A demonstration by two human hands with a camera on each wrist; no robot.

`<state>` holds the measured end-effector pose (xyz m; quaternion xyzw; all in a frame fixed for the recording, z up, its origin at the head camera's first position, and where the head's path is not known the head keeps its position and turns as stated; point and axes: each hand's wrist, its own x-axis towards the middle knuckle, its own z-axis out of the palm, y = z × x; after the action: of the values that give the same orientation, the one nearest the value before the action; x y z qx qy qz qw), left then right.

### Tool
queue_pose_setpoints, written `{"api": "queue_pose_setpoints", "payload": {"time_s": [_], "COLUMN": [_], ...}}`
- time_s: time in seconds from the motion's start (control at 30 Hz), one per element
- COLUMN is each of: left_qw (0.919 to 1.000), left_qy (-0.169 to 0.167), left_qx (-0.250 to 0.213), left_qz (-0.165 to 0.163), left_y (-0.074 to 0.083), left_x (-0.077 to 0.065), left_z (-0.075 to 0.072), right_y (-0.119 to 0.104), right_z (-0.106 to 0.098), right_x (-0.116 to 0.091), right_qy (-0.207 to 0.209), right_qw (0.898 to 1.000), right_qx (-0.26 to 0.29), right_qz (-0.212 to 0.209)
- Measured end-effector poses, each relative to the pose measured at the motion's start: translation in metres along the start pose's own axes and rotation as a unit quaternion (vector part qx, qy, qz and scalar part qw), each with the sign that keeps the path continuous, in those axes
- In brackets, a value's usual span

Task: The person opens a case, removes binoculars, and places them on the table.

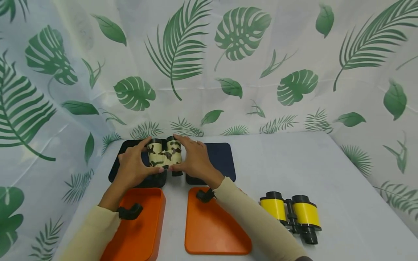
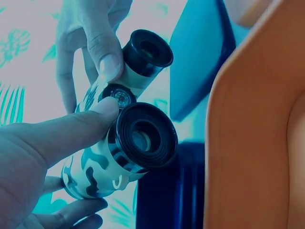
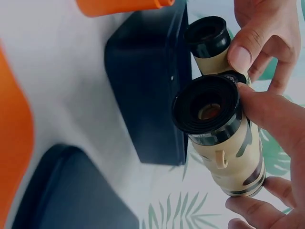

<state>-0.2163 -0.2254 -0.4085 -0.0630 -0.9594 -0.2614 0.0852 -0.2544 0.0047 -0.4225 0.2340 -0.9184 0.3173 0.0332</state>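
Observation:
A pair of camouflage-patterned binoculars (image 1: pixel 164 156) is held up between both hands, over the table's far left part. My left hand (image 1: pixel 132 165) grips its left barrel, thumb near the center and fingers round the far end. The right barrel is gripped in the same way by my right hand (image 1: pixel 198 159). In the left wrist view the black eyepieces (image 2: pixel 147 135) face the camera, and a small compass dial (image 2: pixel 121 98) sits between them close to both thumbs. Below and behind the binoculars is a dark navy box (image 1: pixel 122 159), partly hidden by the left hand.
A dark navy lid (image 1: pixel 220 159) lies right of the navy box. Nearer stand an orange box (image 1: pixel 143 232) at left and a flat orange lid (image 1: pixel 215 232) beside it, under the right forearm. Yellow-and-black binoculars (image 1: pixel 306 214) lie at right. A leaf-patterned curtain (image 1: pixel 196 65) surrounds the white table (image 1: pixel 287 163).

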Motion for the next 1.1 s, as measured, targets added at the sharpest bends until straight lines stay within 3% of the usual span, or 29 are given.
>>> {"api": "queue_pose_setpoints", "payload": {"time_s": [0.6,1.1], "left_qw": [0.9994,0.9982], "left_qy": [-0.007,-0.034], "left_qx": [-0.022,-0.027], "left_qz": [0.026,0.042], "left_y": [0.040,0.073], "left_x": [0.002,0.019], "left_z": [0.041,0.066], "right_y": [0.039,0.067], "right_z": [-0.025,-0.050], "right_x": [-0.038,-0.057], "right_qy": [0.019,0.041], "right_qw": [0.999,0.998], "right_qx": [-0.005,-0.013], "right_qz": [0.026,0.047]}}
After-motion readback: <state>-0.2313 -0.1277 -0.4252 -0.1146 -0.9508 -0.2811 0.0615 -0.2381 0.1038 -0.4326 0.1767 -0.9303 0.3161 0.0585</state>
